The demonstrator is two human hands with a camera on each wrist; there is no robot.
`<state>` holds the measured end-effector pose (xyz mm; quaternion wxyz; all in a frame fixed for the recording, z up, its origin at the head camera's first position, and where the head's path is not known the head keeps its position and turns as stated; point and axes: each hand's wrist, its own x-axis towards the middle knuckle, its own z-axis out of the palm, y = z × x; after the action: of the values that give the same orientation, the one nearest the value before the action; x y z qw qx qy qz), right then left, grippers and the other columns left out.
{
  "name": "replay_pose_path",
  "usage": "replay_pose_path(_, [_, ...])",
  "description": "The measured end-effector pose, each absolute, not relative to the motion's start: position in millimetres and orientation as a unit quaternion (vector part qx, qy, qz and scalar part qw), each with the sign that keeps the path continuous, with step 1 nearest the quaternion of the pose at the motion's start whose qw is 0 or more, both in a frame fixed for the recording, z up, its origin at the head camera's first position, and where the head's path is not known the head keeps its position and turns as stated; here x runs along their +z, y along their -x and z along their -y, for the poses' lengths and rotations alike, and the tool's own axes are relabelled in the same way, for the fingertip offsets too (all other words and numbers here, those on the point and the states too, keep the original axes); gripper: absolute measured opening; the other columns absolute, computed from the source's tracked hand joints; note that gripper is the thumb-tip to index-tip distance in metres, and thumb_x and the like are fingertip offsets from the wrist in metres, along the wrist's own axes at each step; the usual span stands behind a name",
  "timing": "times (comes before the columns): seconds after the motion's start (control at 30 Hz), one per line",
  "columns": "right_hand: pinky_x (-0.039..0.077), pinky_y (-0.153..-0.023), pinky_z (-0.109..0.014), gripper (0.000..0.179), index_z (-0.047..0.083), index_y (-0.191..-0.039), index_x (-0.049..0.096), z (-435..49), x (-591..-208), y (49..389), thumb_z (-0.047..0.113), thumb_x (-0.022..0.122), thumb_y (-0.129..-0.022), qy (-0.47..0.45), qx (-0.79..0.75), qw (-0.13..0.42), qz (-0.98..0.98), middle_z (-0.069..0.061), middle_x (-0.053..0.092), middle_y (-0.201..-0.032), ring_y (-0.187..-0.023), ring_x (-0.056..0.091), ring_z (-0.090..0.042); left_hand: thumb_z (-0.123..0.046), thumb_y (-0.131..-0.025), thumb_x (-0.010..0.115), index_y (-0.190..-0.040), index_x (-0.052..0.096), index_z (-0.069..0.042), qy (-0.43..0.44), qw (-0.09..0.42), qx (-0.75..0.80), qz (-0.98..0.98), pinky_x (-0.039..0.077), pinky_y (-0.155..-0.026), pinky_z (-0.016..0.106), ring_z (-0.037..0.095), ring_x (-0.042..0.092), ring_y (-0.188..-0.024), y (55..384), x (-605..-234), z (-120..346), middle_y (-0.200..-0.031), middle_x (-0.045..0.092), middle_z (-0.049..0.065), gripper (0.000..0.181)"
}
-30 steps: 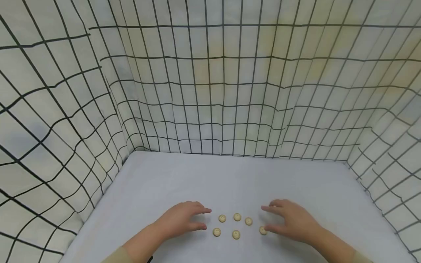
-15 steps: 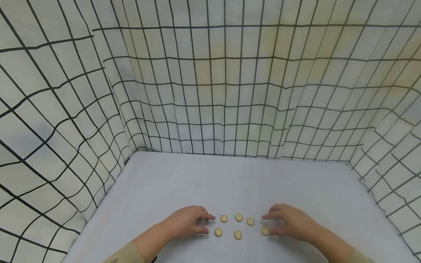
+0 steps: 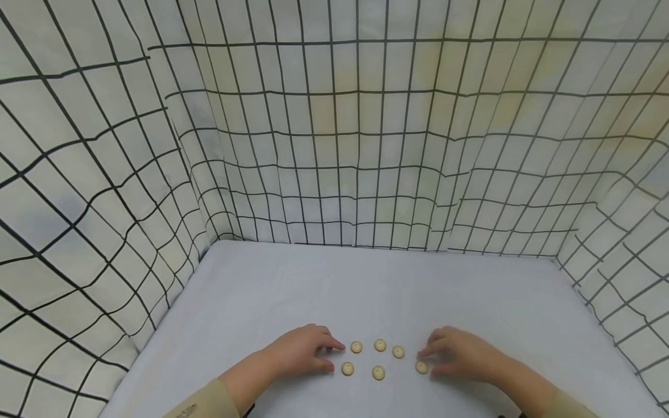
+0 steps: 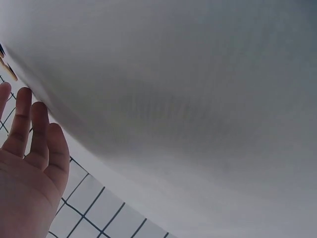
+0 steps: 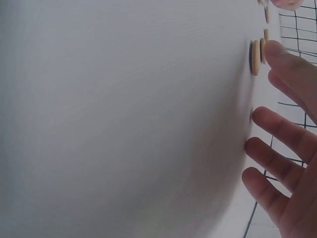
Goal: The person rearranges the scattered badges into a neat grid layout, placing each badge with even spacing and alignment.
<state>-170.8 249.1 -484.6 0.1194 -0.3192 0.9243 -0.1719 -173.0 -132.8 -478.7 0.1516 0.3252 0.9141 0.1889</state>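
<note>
Several round cream-coloured buttons lie flat in two loose rows on the white tabletop. My left hand [image 3: 300, 351] hovers low beside the two leftmost ones, an upper button [image 3: 356, 346] and a lower button [image 3: 347, 368], apart from both. On the other side my right hand [image 3: 465, 353] has its thumb and index finger around the rightmost button [image 3: 421, 367], very close to its edge; whether they touch it I cannot tell. In the right wrist view the fingers [image 5: 277, 158] are spread and fairly straight. The left wrist view shows loosely extended fingers [image 4: 39, 129].
Between the hands lie a bottom middle button [image 3: 378, 373], a top middle button [image 3: 380, 345] and another button [image 3: 398, 352]. The white tabletop [image 3: 366, 284] stretches back to pale walls [image 3: 345, 151] marked with a dark grid, which enclose it on the sides and back.
My left hand has come down and right toward the leftmost buttons. My right hand has lowered slightly, its index finger nearing the rightmost button. The buttons keep their arrangement.
</note>
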Motion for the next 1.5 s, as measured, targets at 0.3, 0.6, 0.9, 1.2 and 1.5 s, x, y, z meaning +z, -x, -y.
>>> replay_pose_path(0.3, [0.05, -0.087, -0.037, 0.031, 0.042, -0.107, 0.074, -247, -486, 172, 0.048, 0.079, -0.078, 0.31, -0.166, 0.141, -0.926, 0.022, 0.059, -0.103, -0.099, 0.056, -0.008, -0.036, -0.084, 0.078, -0.118, 0.073, -0.032, -0.339, 0.162, 0.184, -0.908, 0.046, -0.081, 0.026, 0.002, 0.051, -0.088, 176, -479, 126, -0.093, 0.057, -0.019, 0.035])
replay_pose_path(0.6, [0.049, -0.083, -0.032, 0.031, 0.041, -0.109, 0.075, -248, -487, 173, 0.044, 0.079, -0.079, 0.333, -0.16, 0.141, -0.919, 0.022, 0.057, -0.102, -0.094, 0.053, -0.003, -0.034, -0.084, 0.078, -0.115, 0.074, -0.033, -0.353, 0.172, 0.191, -0.899, 0.044, -0.078, 0.023, 0.0, 0.049, -0.087, 174, -478, 118, -0.092, 0.055, -0.019, 0.031])
replay_pose_path(0.9, [0.048, -0.077, -0.029, 0.032, 0.042, -0.11, 0.074, -246, -491, 176, 0.042, 0.081, -0.079, 0.339, -0.146, 0.145, -0.918, 0.023, 0.055, -0.099, -0.087, 0.049, 0.001, -0.035, -0.085, 0.077, -0.114, 0.075, -0.037, -0.363, 0.163, 0.174, -0.901, 0.042, -0.073, 0.019, -0.002, 0.047, -0.085, 177, -486, 114, -0.092, 0.053, -0.021, 0.029])
replay_pose_path(1.2, [0.048, -0.078, -0.028, 0.031, 0.04, -0.11, 0.074, -244, -487, 176, 0.04, 0.08, -0.08, 0.349, -0.147, 0.145, -0.914, 0.022, 0.056, -0.1, -0.088, 0.049, 0.0, -0.034, -0.084, 0.079, -0.112, 0.076, -0.036, -0.356, 0.165, 0.174, -0.903, 0.042, -0.07, 0.019, -0.002, 0.047, -0.082, 175, -484, 112, -0.092, 0.054, -0.018, 0.029])
replay_pose_path(1.5, [0.048, -0.077, -0.028, 0.03, 0.04, -0.109, 0.075, -243, -485, 178, 0.04, 0.08, -0.079, 0.353, -0.153, 0.143, -0.912, 0.022, 0.055, -0.099, -0.088, 0.049, 0.001, -0.031, -0.085, 0.078, -0.111, 0.077, -0.035, -0.352, 0.159, 0.179, -0.905, 0.04, -0.068, 0.019, -0.001, 0.043, -0.077, 173, -484, 113, -0.091, 0.054, -0.019, 0.027])
